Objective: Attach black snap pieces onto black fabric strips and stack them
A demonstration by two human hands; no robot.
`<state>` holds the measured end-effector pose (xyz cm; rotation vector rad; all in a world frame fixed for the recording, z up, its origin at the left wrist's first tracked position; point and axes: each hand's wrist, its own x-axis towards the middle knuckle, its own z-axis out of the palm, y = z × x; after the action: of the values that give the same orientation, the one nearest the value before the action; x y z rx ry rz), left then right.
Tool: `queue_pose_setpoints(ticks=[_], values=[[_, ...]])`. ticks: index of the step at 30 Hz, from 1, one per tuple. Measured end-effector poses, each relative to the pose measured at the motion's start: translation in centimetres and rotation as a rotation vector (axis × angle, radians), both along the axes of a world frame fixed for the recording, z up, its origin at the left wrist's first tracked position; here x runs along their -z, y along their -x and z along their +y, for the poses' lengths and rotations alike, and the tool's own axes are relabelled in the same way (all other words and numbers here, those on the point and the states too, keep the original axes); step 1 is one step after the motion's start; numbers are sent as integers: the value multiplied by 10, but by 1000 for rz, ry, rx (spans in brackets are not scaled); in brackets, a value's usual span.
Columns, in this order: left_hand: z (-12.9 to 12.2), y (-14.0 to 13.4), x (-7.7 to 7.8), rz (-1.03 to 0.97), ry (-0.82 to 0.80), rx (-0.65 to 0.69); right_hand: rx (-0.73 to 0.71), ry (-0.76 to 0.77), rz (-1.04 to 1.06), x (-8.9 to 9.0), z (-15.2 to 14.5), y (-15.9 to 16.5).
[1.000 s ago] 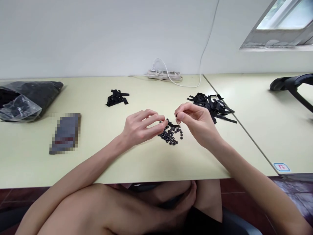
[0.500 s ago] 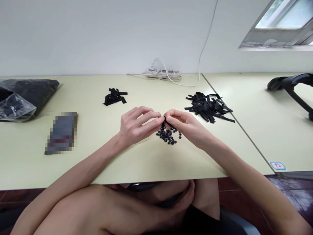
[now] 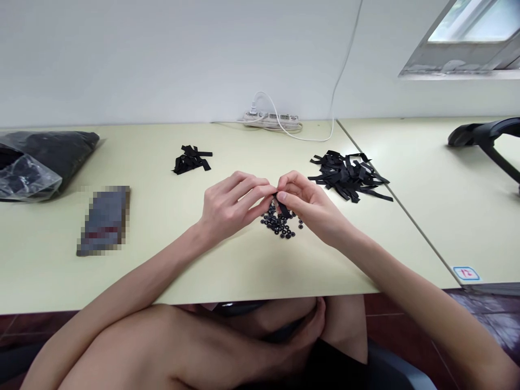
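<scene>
While both my arms reach across the pale yellow-green desk (image 3: 252,273), my left hand (image 3: 233,203) and right hand (image 3: 311,203) meet, each grip pinching the upper end of one narrow black fabric strip (image 3: 283,209), which overlaps a cluster of small, round, dark pieces (image 3: 280,227). I'd judge the work partway: this strip is in hand, plenty of round pieces lie loose, and beyond them sit a small heap of black strips (image 3: 190,161) on the left and a larger, tangled heap (image 3: 345,176) on the right (which heap is finished, if either, I cannot tell). My fingertips hide the pinched end, so any round piece there is unseen. The clear plastic bag of dark contents (image 3: 65,151) is cut off at left.
</scene>
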<state>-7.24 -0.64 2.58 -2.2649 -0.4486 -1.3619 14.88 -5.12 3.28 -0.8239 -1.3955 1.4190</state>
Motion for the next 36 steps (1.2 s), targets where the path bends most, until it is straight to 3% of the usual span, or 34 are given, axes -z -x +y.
queue_pose_setpoints(ticks=[18,36], values=[[-2,-3,1,-59,71,30,16,-58,72,7,1,-1],[-3,-4,0,-54,72,44,27,26,124,0,0,4]])
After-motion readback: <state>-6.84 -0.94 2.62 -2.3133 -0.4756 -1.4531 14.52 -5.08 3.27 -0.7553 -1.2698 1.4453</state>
